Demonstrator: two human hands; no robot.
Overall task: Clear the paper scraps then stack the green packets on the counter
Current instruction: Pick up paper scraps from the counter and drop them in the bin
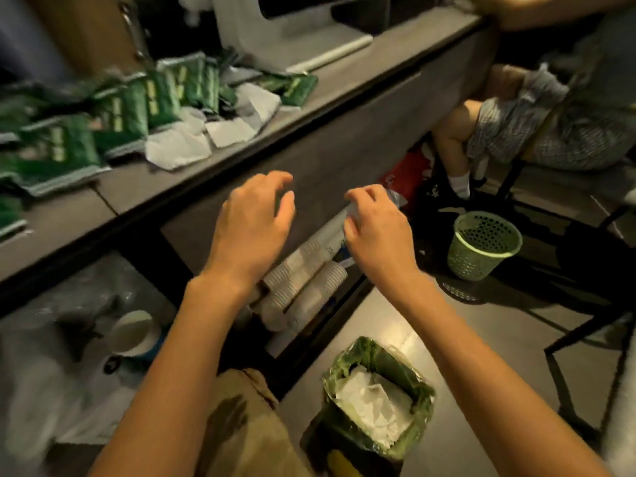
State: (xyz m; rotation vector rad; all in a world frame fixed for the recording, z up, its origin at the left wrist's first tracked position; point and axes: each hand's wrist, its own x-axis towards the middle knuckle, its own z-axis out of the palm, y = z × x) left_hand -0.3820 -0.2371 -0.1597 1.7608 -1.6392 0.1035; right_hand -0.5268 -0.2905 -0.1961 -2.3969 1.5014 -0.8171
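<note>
Your left hand (254, 218) hangs open, fingers loose, holding nothing. Your right hand (375, 225) is curled, and I cannot tell whether it pinches anything. The paper scraps (179, 149) lie up and left of both hands (the left is nearer), strung along the counter (330, 80) edge against the green packets (120, 118).

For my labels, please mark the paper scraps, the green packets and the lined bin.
paper scraps (177, 149): head view, middle of the nearest scrap.
green packets (58, 146): head view, a front packet's face.
lined bin (346, 359): head view, green liner at its rim.
</note>
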